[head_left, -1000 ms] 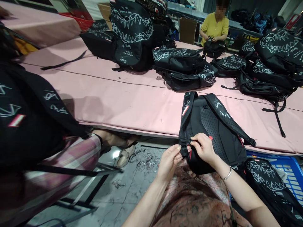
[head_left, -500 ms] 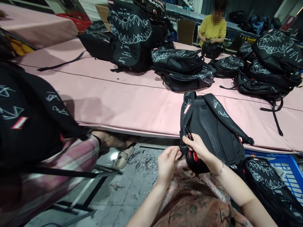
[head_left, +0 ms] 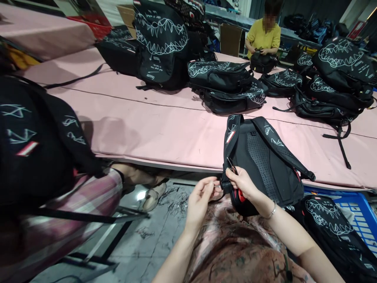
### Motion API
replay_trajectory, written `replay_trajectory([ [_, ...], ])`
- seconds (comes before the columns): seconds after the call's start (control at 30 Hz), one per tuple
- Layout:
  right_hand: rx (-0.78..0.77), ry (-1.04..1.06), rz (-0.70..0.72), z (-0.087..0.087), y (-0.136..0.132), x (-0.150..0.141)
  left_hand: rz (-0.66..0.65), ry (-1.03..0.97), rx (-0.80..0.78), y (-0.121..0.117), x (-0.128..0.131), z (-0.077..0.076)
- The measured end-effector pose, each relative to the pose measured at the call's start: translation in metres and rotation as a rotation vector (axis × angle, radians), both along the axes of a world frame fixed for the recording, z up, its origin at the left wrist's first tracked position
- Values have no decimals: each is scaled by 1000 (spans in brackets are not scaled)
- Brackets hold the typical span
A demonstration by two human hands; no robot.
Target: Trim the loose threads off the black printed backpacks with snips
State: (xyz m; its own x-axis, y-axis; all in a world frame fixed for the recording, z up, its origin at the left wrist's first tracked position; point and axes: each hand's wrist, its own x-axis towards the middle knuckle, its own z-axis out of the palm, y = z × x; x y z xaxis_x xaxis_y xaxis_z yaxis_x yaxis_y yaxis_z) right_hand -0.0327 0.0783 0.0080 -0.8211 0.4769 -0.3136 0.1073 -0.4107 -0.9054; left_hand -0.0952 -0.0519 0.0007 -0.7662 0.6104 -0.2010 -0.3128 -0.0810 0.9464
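A black backpack (head_left: 265,165) with white scribble print lies back-side up, half on the pink table (head_left: 165,125) edge and half on my lap. My right hand (head_left: 243,182) is closed on a small pair of red-handled snips (head_left: 235,177), blades pointing up beside the backpack's left shoulder strap (head_left: 231,139). My left hand (head_left: 200,198) is just left of the strap's lower end, fingertips pinched on a thin thread I can barely make out.
Several more black printed backpacks (head_left: 226,84) are piled across the table. A person in a yellow top (head_left: 263,37) works at the far side. Another person in a striped sleeve (head_left: 97,192) sits at my left holding a backpack (head_left: 32,145). A blue crate (head_left: 359,208) stands at right. Thread scraps litter the floor (head_left: 176,200).
My right hand let go of the strap end and raised the snips beside the strap. My left hand drew away to the left, pinching a thread.
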Motion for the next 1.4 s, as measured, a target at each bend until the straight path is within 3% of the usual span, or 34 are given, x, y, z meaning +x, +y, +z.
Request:
replay_trajectory([
  [0.07, 84, -6, -19, -2, -2, -2, -108, 47, -89, 4, -1, 4],
  [0.17, 212, -4, -38, -8, -3, 0, -161, 60, -113, 11, -5, 10],
  [0.3, 484, 33, -179, -12, -6, 14, -87, -27, -54, 14, -6, 13],
  [0.47, 985, 212, -119, -12, -8, 33, -20, -96, -34, 16, -1, 10],
  [0.77, 1311, 307, -219, -30, -13, 45, 28, -295, 3, 20, 9, 5],
  [1.07, 1460, 289, -205, -35, -11, 56, 70, -400, 22, 23, 16, 6],
  [1.27, 1312, 270, -134, -23, -9, 59, 67, -196, 102, 21, 20, 3],
  [1.4, 1301, 219, -285, -25, -10, 56, -17, -109, 29, 24, 16, -1],
])
